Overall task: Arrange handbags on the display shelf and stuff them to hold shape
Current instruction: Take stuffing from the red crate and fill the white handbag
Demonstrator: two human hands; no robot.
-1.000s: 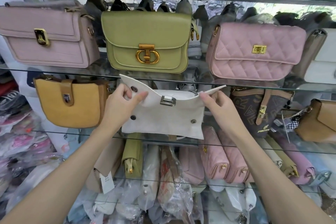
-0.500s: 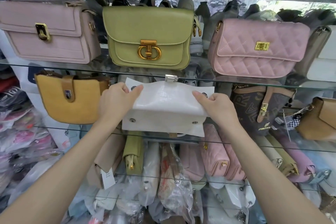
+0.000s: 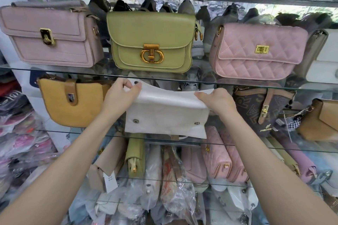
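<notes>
A white handbag (image 3: pixel 164 115) stands on the middle glass shelf (image 3: pixel 237 145), its flap lifted up and back. My left hand (image 3: pixel 120 97) pinches the flap's left corner, thumb over a snap stud. My right hand (image 3: pixel 217 102) grips the flap's right edge. Two snap studs show on the bag's front. To its left stands a mustard bag (image 3: pixel 73 104), to its right a brown patterned bag (image 3: pixel 263 111). On the upper glass shelf (image 3: pixel 256 84) stand a mauve bag (image 3: pixel 51 36), a green bag (image 3: pixel 150 42) and a pink quilted bag (image 3: pixel 256 51).
A tan bag (image 3: pixel 321 120) sits at the far right of the middle shelf. Below, several bags stand packed on edge, some in plastic wrap (image 3: pixel 172 184). Wrapped goods (image 3: pixel 20 137) pile up at the left. Dark bags crowd behind the upper row.
The white bag's flap has swung from hanging forward to lifted up and back; its silver clasp is out of sight now. Both hands rose with the flap.
</notes>
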